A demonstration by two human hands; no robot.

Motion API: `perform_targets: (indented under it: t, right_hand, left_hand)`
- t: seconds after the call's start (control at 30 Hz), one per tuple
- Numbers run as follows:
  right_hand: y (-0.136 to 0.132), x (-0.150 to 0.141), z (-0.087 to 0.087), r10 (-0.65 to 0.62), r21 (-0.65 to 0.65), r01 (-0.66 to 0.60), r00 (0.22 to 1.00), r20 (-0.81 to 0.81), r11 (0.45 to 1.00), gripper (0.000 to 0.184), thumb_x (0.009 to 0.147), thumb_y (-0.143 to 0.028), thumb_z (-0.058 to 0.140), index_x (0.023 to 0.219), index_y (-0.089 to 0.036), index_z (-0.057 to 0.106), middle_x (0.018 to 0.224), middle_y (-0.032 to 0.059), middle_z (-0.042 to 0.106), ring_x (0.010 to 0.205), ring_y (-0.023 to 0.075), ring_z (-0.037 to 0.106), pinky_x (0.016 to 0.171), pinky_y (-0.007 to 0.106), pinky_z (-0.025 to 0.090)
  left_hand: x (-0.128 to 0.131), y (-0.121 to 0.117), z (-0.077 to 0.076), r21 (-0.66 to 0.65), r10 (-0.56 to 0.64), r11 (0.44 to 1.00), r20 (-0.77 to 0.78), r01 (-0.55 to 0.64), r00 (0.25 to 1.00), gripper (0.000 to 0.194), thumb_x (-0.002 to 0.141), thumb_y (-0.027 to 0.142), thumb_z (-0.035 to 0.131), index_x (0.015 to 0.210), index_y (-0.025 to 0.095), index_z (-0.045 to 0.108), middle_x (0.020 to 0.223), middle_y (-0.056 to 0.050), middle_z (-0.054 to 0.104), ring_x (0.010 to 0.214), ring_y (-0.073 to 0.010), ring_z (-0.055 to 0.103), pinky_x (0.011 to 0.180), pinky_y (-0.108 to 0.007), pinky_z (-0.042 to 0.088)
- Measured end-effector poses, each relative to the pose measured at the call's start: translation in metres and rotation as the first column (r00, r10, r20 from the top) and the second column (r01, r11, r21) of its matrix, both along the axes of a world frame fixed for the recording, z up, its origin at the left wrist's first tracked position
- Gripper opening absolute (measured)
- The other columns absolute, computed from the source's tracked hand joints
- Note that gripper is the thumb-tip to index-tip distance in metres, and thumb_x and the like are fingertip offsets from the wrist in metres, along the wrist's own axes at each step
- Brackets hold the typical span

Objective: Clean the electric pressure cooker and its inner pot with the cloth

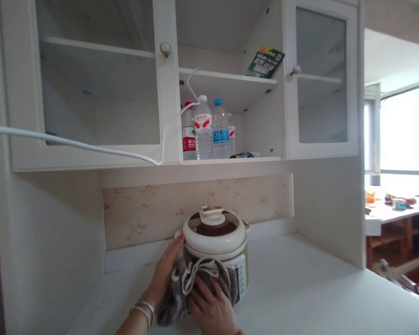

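A cream pressure cooker (214, 235) with a brown-topped lid stands on the white counter (300, 288) against the back wall. My left hand (165, 272) lies on the cooker's left side, fingers spread along it, a bracelet on the wrist. My right hand (211, 309) presses a grey and white cloth (181, 291) flat against the cooker's front, below the lid. The cloth hides most of the cooker's front panel; a strip of buttons shows at its right.
Above, an open cupboard bay holds several water bottles (209, 128) and a green packet (264, 62). A white cable (91, 148) runs from the left into that bay. Glass-door cupboards flank it. At the right a table (398, 209) with small items stands by a window.
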State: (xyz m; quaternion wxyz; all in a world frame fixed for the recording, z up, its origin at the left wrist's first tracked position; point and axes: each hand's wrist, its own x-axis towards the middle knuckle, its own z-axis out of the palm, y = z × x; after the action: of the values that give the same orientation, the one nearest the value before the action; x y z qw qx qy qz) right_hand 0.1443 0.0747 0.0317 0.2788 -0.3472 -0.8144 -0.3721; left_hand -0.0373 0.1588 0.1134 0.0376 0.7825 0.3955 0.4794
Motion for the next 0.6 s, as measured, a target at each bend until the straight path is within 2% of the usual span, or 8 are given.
perform_targets:
  t: [0.1,0.2,0.27,0.33,0.4,0.47,0.53,0.6]
  right_hand:
    - [0.012,0.005,-0.017,0.025,0.082,-0.031,0.997,0.069,0.996,0.022,0.093,-0.039,0.050,0.104,-0.028,0.066,0.112,-0.0083,0.068,0.127,0.0163,0.043,0.110,0.033,0.030]
    - [0.013,0.011,-0.015,0.013,0.192,-0.013,1.000,0.002,0.981,0.019,0.093,-0.040,0.050,0.098,-0.033,0.067,0.117,-0.0135,0.066,0.123,0.0140,0.047,0.109,0.031,0.031]
    - [0.008,0.013,-0.005,-0.003,0.227,0.018,0.998,-0.069,0.974,0.020,0.093,-0.039,0.050,0.103,-0.033,0.066,0.127,-0.0128,0.060,0.126,0.0133,0.044,0.111,0.030,0.027]
    - [0.001,0.014,0.011,-0.017,0.191,0.035,0.995,-0.095,0.981,0.027,0.092,-0.036,0.050,0.116,-0.031,0.061,0.137,-0.0081,0.052,0.129,0.0133,0.041,0.113,0.030,0.024]
    - [-0.006,0.017,0.029,-0.042,0.110,0.055,0.992,-0.119,0.992,0.040,0.088,-0.029,0.051,0.128,-0.028,0.054,0.143,-0.0029,0.045,0.131,0.0158,0.040,0.114,0.033,0.022]
    - [-0.011,0.023,0.046,-0.091,0.020,0.097,0.978,-0.188,0.995,0.055,0.081,-0.021,0.053,0.135,-0.025,0.048,0.147,0.0011,0.039,0.134,0.0211,0.038,0.115,0.040,0.021]
    - [-0.015,0.032,0.058,-0.134,-0.056,0.123,0.953,-0.273,0.991,0.065,0.075,-0.016,0.053,0.139,-0.022,0.044,0.150,0.0046,0.033,0.137,0.0257,0.033,0.113,0.046,0.026]
    - [-0.019,0.044,0.063,-0.130,-0.113,0.096,0.931,-0.342,0.989,0.070,0.073,-0.017,0.055,0.142,-0.019,0.040,0.152,0.0073,0.029,0.139,0.0287,0.029,0.110,0.048,0.033]
  left_hand:
    - [0.006,-0.001,-0.002,0.007,-0.005,1.000,-0.020,0.005,1.000,0.062,0.078,0.001,0.043,0.136,0.023,0.047,0.142,-0.007,0.048,0.131,-0.0211,0.043,0.109,-0.042,0.038]
    - [0.016,-0.023,-0.016,0.039,0.159,0.986,0.092,-0.164,0.983,0.061,0.081,0.006,0.043,0.140,0.023,0.042,0.139,-0.008,0.050,0.129,-0.0236,0.047,0.105,-0.046,0.043]
    - [0.024,-0.047,-0.036,0.139,0.214,0.962,0.141,-0.234,0.966,0.055,0.086,0.014,0.044,0.140,0.027,0.042,0.135,-0.008,0.054,0.125,-0.0259,0.050,0.101,-0.051,0.046]
    - [0.033,-0.069,-0.061,0.286,0.158,0.941,0.105,-0.182,0.982,0.053,0.087,0.018,0.046,0.137,0.034,0.045,0.127,-0.006,0.061,0.122,-0.0268,0.053,0.102,-0.054,0.046]
    - [0.045,-0.081,-0.084,0.302,0.133,0.943,0.047,-0.141,0.990,0.052,0.088,0.020,0.046,0.138,0.037,0.044,0.124,-0.005,0.063,0.118,-0.0260,0.057,0.099,-0.050,0.049]
    - [0.058,-0.081,-0.096,0.256,0.172,0.951,0.024,-0.172,0.985,0.052,0.090,0.021,0.043,0.141,0.032,0.041,0.130,-0.007,0.058,0.120,-0.0260,0.055,0.098,-0.048,0.050]
    - [0.067,-0.073,-0.094,0.211,0.208,0.957,-0.011,-0.201,0.978,0.053,0.091,0.024,0.041,0.144,0.026,0.038,0.138,-0.010,0.051,0.125,-0.0268,0.050,0.100,-0.046,0.048]
    - [0.073,-0.063,-0.077,0.183,0.207,0.964,-0.070,-0.191,0.976,0.054,0.092,0.028,0.040,0.145,0.021,0.035,0.142,-0.011,0.046,0.129,-0.0275,0.045,0.101,-0.045,0.046]
